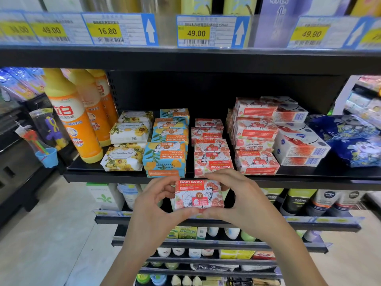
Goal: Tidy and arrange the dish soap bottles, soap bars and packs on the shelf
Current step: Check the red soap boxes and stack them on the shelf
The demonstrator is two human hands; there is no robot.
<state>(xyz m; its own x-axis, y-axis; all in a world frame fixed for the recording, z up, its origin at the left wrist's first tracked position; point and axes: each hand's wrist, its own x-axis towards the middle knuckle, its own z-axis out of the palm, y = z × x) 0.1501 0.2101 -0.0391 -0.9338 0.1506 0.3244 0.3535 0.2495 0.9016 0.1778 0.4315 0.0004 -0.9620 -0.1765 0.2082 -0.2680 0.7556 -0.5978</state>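
Black shop shelving fills the view, with one shelf (pixel 99 176) across the middle. Three orange dish soap bottles (pixel 82 120) stand on it at ten o'clock. Beside them toward the centre lie four yellow-flowered soap bars (pixel 127 133), then four blue-and-yellow boxes (pixel 165 159) marked "Goat Soap", then red stacks (pixel 212 153) of the same brand; their number cannot be counted. At six o'clock, just in front of the shelf edge, one red Goat Soap bar (pixel 199 195) is held level. The left hand (pixel 156 203) pinches its left end and the right hand (pixel 241 199) its right end. Price tags (pixel 107 30) at twelve o'clock read 49.00, 16.80, 49.00 and 49.90. Tubes (pixel 329 195) at four o'clock read NIVEA.
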